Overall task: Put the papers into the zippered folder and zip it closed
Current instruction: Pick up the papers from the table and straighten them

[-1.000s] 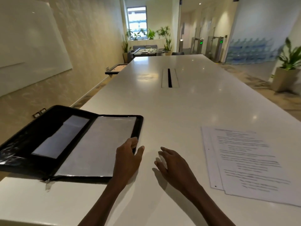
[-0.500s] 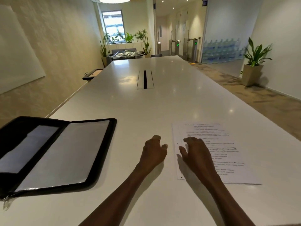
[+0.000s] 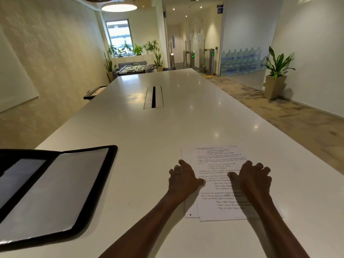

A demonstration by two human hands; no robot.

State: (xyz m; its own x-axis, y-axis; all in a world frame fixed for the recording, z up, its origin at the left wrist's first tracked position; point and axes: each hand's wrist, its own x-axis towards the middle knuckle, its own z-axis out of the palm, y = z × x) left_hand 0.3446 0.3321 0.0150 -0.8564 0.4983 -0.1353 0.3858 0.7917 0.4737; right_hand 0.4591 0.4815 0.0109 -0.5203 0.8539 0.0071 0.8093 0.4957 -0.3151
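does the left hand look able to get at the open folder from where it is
Probably yes: the left hand sits on the papers' left edge, and only bare table lies between it and the open zippered folder.

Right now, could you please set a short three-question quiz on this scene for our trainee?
1. True or false: the zippered folder lies open on the table.
2. Where are the papers? A) inside the folder B) on the table to the folder's right C) on the floor
3. Fill in: the left hand and right hand both rest on the ____.

Key: 1 true. 2 B. 3 papers; neither hand has a grip on them yet, as the sheets lie flat.
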